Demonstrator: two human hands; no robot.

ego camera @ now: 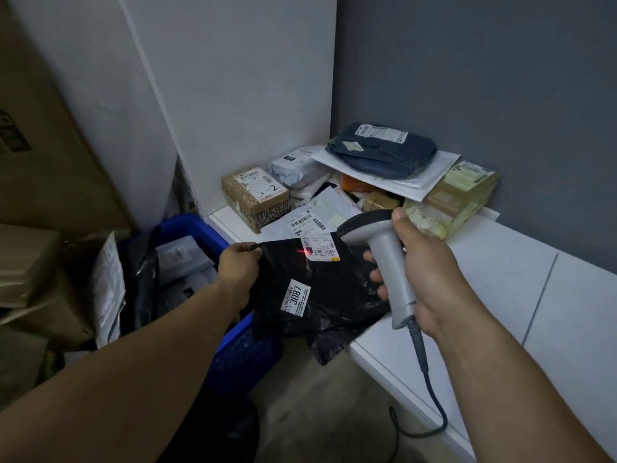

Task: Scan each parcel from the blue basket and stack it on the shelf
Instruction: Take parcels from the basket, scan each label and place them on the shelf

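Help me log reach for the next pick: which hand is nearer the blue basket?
Left. The left hand pinches the black parcel just beside the rim of the blue basket; the right hand grips the scanner over the shelf, farther from it.

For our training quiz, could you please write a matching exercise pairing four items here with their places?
1 black plastic parcel bag
2 grey handheld barcode scanner
3 brown cardboard box marked 3-2
4 dark blue plastic parcel bag

A gripped in right hand
B lying on white padded envelope
C pinched by left hand
D standing on white shelf by wall

Pairs: 1-C, 2-A, 3-D, 4-B
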